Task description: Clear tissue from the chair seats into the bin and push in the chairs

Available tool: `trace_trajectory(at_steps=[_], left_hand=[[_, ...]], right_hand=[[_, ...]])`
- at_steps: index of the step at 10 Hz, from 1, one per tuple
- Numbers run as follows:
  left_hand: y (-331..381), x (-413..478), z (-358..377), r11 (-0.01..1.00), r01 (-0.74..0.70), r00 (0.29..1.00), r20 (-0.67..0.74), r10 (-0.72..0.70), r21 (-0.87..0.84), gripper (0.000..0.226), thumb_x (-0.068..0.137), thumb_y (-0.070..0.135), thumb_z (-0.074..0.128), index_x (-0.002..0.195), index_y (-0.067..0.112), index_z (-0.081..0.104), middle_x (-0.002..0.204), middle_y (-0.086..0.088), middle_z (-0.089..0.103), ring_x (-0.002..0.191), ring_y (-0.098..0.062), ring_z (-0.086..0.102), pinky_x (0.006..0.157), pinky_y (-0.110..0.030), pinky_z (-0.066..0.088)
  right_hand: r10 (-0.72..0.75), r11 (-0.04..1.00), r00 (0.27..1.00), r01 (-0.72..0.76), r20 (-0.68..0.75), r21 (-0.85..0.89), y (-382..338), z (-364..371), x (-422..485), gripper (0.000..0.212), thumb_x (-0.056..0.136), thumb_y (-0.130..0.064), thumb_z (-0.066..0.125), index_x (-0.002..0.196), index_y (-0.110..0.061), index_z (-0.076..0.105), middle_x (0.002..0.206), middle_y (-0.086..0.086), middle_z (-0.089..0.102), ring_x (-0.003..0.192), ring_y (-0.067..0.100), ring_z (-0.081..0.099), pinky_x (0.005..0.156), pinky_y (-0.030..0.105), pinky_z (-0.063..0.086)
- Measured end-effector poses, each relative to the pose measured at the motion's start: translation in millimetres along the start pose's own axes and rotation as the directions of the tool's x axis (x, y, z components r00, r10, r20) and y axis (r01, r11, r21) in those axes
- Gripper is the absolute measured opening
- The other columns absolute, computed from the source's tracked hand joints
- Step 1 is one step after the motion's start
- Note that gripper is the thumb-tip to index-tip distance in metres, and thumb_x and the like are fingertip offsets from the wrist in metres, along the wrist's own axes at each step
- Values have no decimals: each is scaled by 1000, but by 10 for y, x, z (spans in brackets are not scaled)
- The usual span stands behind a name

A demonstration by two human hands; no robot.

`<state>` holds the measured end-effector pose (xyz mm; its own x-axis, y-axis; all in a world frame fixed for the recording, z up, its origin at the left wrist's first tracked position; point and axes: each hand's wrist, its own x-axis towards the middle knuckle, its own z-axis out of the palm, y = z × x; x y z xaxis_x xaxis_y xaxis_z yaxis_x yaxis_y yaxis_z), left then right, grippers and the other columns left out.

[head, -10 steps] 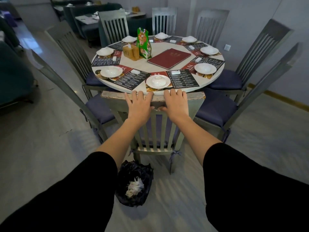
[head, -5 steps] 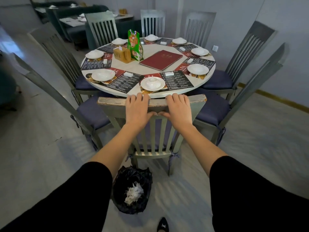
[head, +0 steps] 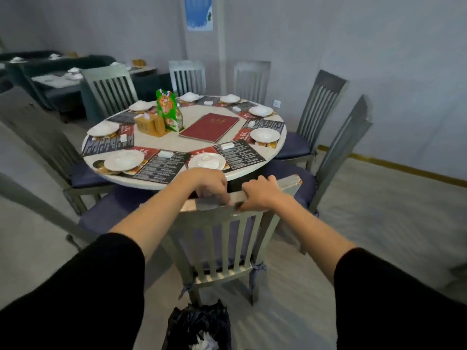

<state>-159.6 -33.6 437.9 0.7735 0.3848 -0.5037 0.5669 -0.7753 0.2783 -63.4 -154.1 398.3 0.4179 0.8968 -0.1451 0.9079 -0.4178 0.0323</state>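
Chair point(head: 209, 210) gripped by left hand point(head: 207, 184) and right hand point(head: 262, 195); menu point(head: 209, 127) lettering blurred.

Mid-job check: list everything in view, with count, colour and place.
Table: one, pale, round, centre.
Chairs: eight, grey, blue cushions, around the table.
Plates: eight, white, along the table edge.
Placemats: black and red, under the plates; count unclear.
Menu: one, red, table centre.
Packet: one, green, beside the box.
Box: one, wooden, left of the menu.
Bin: one, black bag, floor between the near chair and the person.
Tissue: white, in the bin.
Poster: one, blue, back wall.
Left hand, right hand: two, bare, gripping the near chair's top rail.
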Motion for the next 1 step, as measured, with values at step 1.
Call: trace_trajectory(at_steps=[1], left_hand=[[-57,-44,-209,999,46,981,190,-45,-3,33,88,34,64,112,13,59,120,-10,59,108,-24,57,90,-39,50]], right_hand=[[-37,972,917,-60,398,227,5,-399,43,69,84,-66,53,133,-18,52,127,-2,56,118,22,51,95,38,38]])
